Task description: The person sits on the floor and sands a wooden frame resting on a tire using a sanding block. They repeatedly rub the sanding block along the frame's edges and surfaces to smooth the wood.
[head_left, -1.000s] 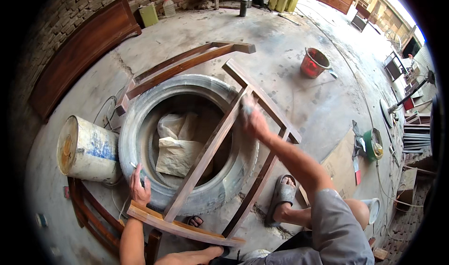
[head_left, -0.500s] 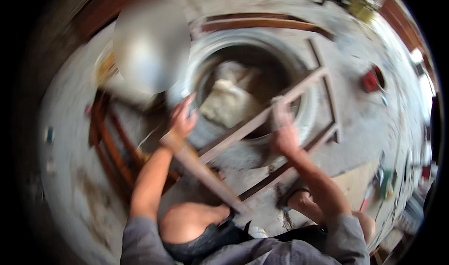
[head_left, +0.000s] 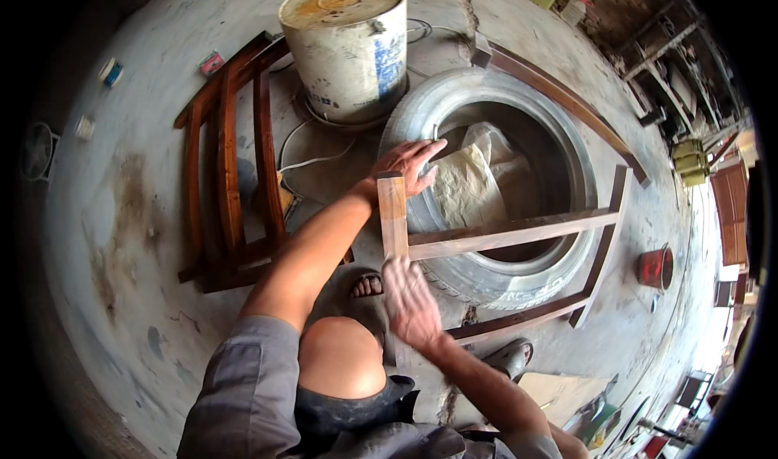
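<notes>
One glossy reddish-brown slatted frame [head_left: 229,163] lies at far left beside a stained white bucket [head_left: 352,66], while to their right a duller wooden frame [head_left: 510,236] rests across a grey tyre [head_left: 401,127], where a lopsided push on its overhanging left rail [head_left: 394,216] could tip it or slide it off the rounded sidewall. The left hand [head_left: 405,166], half spread, holds a thin pale stick [head_left: 435,132] between its fingers beside the rail's far end; the right hand [head_left: 413,307] presses the rail, fingers outstretched, though whether it grips anything underneath cannot be told.
</notes>
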A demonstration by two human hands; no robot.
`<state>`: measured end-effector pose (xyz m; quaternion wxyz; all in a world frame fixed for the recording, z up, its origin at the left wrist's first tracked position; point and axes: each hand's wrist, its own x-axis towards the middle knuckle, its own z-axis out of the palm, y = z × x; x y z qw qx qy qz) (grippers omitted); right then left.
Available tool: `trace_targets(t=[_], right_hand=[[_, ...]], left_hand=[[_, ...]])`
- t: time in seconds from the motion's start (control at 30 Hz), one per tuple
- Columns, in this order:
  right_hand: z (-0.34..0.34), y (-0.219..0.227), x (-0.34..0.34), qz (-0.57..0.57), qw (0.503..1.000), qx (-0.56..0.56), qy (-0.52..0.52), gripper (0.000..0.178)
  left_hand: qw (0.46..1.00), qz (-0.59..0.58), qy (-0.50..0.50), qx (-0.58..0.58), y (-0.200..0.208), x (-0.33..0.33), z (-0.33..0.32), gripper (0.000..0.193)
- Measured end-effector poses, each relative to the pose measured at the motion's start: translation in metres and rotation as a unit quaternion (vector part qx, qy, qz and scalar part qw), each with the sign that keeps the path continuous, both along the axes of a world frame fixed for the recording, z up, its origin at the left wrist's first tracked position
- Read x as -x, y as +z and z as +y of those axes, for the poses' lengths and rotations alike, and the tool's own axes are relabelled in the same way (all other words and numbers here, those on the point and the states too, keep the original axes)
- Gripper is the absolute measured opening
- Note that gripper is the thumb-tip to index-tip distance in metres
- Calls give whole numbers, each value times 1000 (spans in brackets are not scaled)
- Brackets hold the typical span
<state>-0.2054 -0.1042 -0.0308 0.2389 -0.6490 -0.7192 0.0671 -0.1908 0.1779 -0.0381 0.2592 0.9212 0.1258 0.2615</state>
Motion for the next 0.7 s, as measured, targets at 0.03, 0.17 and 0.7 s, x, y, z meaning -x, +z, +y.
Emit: trace_targets(t=[0.03, 0.17, 0.7], right_hand=[[23, 13, -13, -24, 1000, -9, 3, 66], [53, 40, -27, -47, 999, -7, 6, 62], [-19, -7, -57, -177, 949, 31, 260, 57]], left_hand=[[1000, -1, 5, -5, -1, -1, -1, 61], [1000, -4, -12, -5, -13, -8, -3, 63], [998, -63, -17, -13, -17, -12, 5, 62]])
